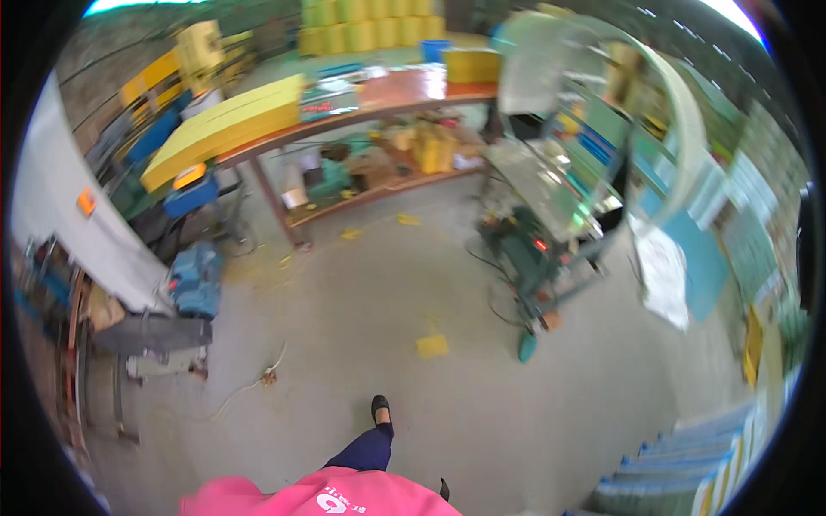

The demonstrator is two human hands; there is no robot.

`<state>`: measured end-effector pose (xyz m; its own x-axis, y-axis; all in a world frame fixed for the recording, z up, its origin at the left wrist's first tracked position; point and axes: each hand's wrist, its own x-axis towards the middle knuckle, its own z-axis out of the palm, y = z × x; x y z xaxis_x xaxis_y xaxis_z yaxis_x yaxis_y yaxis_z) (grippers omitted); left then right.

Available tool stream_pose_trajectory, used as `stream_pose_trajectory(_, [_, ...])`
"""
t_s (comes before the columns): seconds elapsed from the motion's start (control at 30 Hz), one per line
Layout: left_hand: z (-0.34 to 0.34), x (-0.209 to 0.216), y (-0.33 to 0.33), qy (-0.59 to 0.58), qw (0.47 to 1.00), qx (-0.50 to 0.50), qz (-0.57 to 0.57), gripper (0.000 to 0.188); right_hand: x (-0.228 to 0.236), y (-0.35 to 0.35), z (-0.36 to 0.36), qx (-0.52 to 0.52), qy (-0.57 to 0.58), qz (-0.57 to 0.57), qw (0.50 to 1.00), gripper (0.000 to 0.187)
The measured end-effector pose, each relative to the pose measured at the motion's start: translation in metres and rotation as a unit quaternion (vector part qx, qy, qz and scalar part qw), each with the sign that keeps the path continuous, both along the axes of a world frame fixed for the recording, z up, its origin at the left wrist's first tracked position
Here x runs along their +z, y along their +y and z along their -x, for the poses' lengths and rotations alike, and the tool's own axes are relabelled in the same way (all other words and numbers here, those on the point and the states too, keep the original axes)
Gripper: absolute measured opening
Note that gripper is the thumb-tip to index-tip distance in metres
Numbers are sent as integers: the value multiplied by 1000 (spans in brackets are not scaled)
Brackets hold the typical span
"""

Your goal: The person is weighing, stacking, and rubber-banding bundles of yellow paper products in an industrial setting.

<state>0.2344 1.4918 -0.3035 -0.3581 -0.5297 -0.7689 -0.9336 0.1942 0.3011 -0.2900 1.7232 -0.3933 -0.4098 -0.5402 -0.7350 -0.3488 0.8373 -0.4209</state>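
Note:
Neither of my hands shows in the head view, so what they hold, if anything, is hidden. Ahead stands a long table [379,97] with a reddish-brown top. A stack of long yellow sheets [237,120] lies on its left end. Beside the sheets is a box-like device [329,101] with a red-lit display. Farther right, a yellow block [472,65] and a blue container [435,50] stand on or just behind the table. A machine on a wheeled frame [551,185] stands to the right, with a large curved pale hoop [688,120] over it.
Cables and yellow scraps [432,346] lie on the grey floor. A blue motor-like unit [196,279] sits by a white pillar [103,198] at left. Stacked blue-edged panels [675,469] occupy the lower right. Yellow rolls [370,34] are piled at the back. Parts of the picture are motion-blurred.

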Motion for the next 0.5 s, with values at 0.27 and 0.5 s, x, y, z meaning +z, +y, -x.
stream_pose_trajectory(0.27, [5, -50, -192, 48, 980, 186, -57, 27, -2, -313, -18, 68, 41, 1, 997, 32])
stream_pose_trajectory(0.5, [13, 47, -406, 323, 722, 610, 41, 25, 68, -536, -57, 58, -144, 105, 982, 37])
